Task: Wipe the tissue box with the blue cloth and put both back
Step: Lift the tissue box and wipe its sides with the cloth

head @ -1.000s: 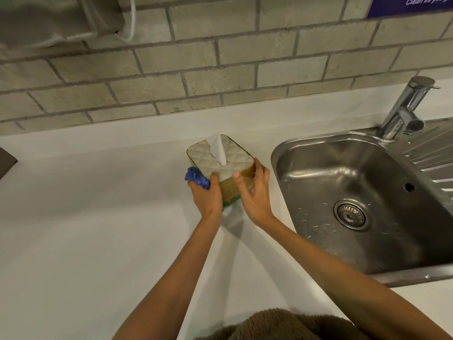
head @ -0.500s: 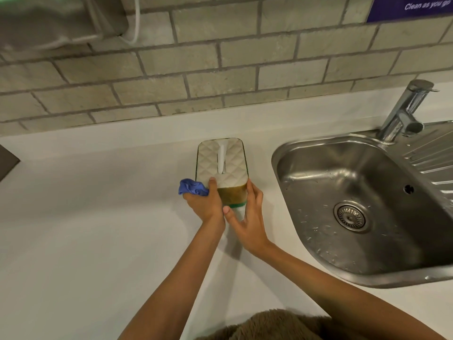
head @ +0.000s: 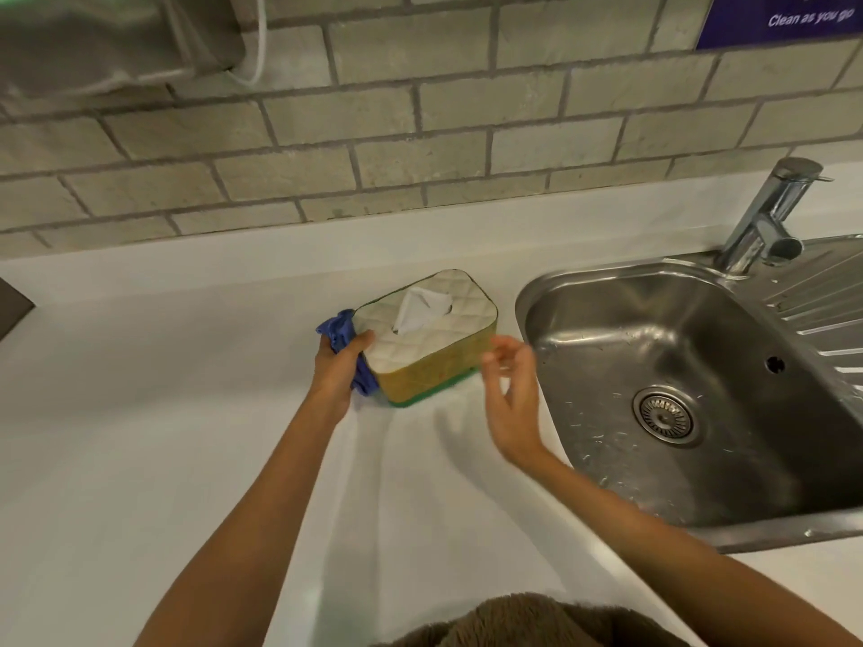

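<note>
Left hand (head: 337,366): closed around the bunched blue cloth (head: 343,338), pressing it against the left end of the tissue box (head: 432,336); the thumb lies over the box's top edge at the near-left corner.
Right hand (head: 511,394): loosely open with fingers curled and spread, holding nothing; it hovers just beside the box's near-right corner. The fingertips are motion-blurred, so contact with the box cannot be told.
Blue cloth: crumpled, trapped between the left palm and the box's left end; folds show above and below the hand.
Tissue box: rests on the white countertop (head: 140,436), turned at an angle so one long side faces the viewer. The top is cream and quilted, the side yellowish, with a green band at the base.
Tissue (head: 422,308): white, standing up out of the slot in the middle of the box top.
Countertop: white, running from the near edge to a low white upstand below the wall.
Sink (head: 607,291): stainless steel basin to the right of the box, close to the right hand; a round drain strainer (head: 664,414) sits in its floor.
Faucet (head: 768,217): chrome, upright behind the basin's far-right corner.
Draining board (head: 826,296): ridged steel, right of the basin.
Wall (head: 420,142): grey brick-pattern tiles.
Sign (head: 784,18): purple, top right, reading "Clean as you go".
</note>
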Demonstrator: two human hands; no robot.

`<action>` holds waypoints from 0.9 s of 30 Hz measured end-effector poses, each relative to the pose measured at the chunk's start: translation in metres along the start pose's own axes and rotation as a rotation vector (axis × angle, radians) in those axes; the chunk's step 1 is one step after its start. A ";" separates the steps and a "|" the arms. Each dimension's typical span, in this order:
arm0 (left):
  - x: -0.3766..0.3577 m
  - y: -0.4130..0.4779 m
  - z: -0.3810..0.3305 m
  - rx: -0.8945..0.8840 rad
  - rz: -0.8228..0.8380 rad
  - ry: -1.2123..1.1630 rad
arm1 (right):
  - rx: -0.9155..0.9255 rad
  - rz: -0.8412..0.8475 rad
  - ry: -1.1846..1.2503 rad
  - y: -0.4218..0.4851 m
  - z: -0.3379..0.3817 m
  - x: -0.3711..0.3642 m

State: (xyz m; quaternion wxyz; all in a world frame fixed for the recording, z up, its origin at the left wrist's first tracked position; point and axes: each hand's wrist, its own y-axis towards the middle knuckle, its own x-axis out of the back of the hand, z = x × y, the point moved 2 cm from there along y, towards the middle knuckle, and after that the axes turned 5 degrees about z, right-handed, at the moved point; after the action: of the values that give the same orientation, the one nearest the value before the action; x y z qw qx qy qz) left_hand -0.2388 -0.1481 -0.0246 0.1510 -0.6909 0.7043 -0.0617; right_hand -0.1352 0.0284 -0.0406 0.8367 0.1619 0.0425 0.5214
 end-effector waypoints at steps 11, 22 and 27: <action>0.014 -0.009 0.014 -0.106 0.030 0.147 | -0.254 0.363 0.017 0.043 -0.041 0.016; -0.001 -0.030 0.015 -0.143 -0.005 0.239 | -0.302 0.283 -0.039 0.047 -0.028 0.024; -0.003 -0.026 -0.010 -0.050 -0.035 0.357 | -0.468 0.313 -0.121 0.056 -0.008 0.036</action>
State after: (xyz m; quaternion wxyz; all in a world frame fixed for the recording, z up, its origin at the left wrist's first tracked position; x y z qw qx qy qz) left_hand -0.2169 -0.1470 -0.0068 0.0054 -0.6846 0.7093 -0.1682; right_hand -0.1685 0.0845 -0.0271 0.7617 -0.0001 -0.1548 0.6292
